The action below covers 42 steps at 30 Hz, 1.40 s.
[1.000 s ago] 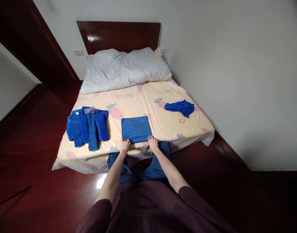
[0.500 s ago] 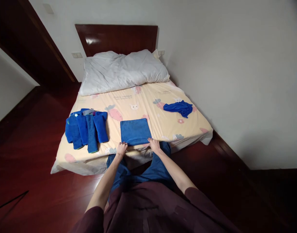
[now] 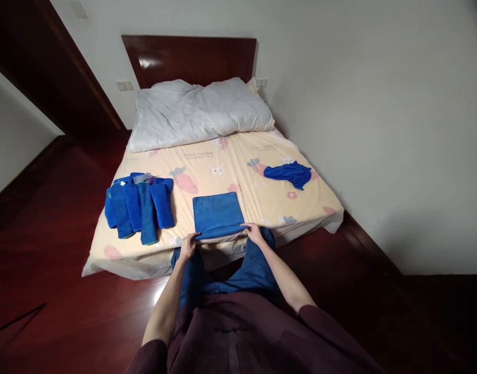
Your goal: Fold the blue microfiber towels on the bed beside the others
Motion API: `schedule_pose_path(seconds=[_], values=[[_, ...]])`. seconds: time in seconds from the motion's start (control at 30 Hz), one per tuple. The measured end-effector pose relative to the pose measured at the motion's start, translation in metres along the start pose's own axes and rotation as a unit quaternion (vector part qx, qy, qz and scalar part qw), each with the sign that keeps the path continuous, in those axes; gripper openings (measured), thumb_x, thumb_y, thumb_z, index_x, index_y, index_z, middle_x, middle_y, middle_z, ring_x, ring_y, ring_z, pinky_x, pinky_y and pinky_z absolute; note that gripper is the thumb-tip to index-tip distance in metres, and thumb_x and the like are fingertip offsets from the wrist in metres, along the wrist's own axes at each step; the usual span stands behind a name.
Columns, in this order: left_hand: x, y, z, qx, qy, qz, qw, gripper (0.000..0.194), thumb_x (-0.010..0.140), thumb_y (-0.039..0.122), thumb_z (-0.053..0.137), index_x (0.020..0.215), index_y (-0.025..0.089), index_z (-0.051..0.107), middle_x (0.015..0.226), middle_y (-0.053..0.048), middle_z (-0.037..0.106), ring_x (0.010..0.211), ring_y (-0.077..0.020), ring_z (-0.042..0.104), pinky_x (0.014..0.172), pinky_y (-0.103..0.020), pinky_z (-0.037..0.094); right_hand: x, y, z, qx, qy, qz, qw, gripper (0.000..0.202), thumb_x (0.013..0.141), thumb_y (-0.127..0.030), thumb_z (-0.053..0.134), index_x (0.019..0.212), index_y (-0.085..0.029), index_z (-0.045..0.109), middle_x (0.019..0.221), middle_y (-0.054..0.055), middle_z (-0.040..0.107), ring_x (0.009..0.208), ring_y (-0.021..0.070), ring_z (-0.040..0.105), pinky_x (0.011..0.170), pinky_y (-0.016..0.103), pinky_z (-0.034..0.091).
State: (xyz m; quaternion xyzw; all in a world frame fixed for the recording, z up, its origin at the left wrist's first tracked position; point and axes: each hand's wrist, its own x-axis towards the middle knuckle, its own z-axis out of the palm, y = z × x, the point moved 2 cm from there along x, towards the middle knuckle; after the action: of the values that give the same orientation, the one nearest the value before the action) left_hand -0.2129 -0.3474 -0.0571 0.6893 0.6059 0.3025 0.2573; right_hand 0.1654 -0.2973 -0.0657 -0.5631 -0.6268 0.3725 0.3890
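Observation:
A folded blue towel (image 3: 218,210) lies flat at the front edge of the bed, a rectangle with its long side toward me. My left hand (image 3: 189,245) pinches its near left corner. At the near right corner, my right hand (image 3: 253,232) has its fingers closed on the cloth. Left of it, several rolled or folded blue towels (image 3: 132,202) lie side by side in a pile. A crumpled blue cloth (image 3: 288,173) rests toward the right side of the bed.
The bed (image 3: 207,174) has a cream sheet with carrot and rabbit prints. A white quilt (image 3: 199,111) is heaped before the dark wooden headboard (image 3: 195,59). The wall (image 3: 378,130) stands on the right. A thin black rod (image 3: 22,316) shows at the lower left.
Both hands have shifted slightly, the left a little toward me and the right slightly rightward. The near edge of the folded towel has come slightly closer to me.

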Motion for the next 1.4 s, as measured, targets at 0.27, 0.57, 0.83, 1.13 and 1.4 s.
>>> schedule_pose_path(seconds=[0.27,0.57,0.83,1.13,1.4], values=[[0.002,-0.007,-0.014,-0.027,-0.011,-0.054,0.998,0.033,0.096,0.034,0.047,0.116,0.017,0.067,0.107,-0.010,0.075,0.102,-0.0248,0.072,0.096,-0.039,0.056,0.003,0.015,0.007,0.049,0.005,0.017,0.999,0.036,0.084,-0.043,0.061,0.103,-0.016,0.074,0.098,0.012,0.079,0.088,0.0247,0.075,0.083,0.037,0.060],[0.009,-0.008,-0.021,-0.029,-0.009,-0.112,0.993,0.031,0.092,0.044,0.050,0.106,0.019,0.063,0.095,-0.009,0.076,0.092,-0.0260,0.073,0.087,-0.038,0.056,0.005,0.021,0.012,0.059,0.000,0.027,0.998,0.042,0.082,-0.060,0.065,0.088,-0.019,0.070,0.090,0.011,0.078,0.087,0.0269,0.076,0.083,0.039,0.060],[0.010,-0.003,-0.019,-0.018,0.000,-0.147,0.989,0.029,0.092,0.040,0.051,0.106,0.018,0.064,0.094,-0.010,0.077,0.092,-0.0266,0.074,0.087,-0.038,0.057,0.005,0.019,0.015,0.050,0.025,0.046,0.997,0.049,0.079,-0.067,0.064,0.088,-0.019,0.069,0.093,0.014,0.079,0.089,0.0308,0.076,0.085,0.042,0.060],[0.013,-0.005,-0.017,0.008,-0.007,-0.169,0.986,0.029,0.094,0.037,0.050,0.109,0.017,0.066,0.101,-0.012,0.078,0.099,-0.0275,0.074,0.093,-0.039,0.055,0.003,0.007,0.013,0.021,0.033,0.059,0.998,0.049,0.081,-0.067,0.063,0.084,-0.020,0.070,0.089,0.013,0.080,0.087,0.0301,0.076,0.080,0.039,0.060],[0.016,-0.005,-0.015,0.043,-0.006,-0.181,0.982,0.027,0.095,0.037,0.051,0.109,0.019,0.066,0.099,-0.011,0.078,0.102,-0.0287,0.074,0.093,-0.039,0.055,0.005,0.005,0.015,-0.045,0.057,0.095,0.993,0.038,0.083,-0.058,0.063,0.084,-0.020,0.072,0.090,0.011,0.080,0.091,0.0300,0.076,0.083,0.038,0.059]])
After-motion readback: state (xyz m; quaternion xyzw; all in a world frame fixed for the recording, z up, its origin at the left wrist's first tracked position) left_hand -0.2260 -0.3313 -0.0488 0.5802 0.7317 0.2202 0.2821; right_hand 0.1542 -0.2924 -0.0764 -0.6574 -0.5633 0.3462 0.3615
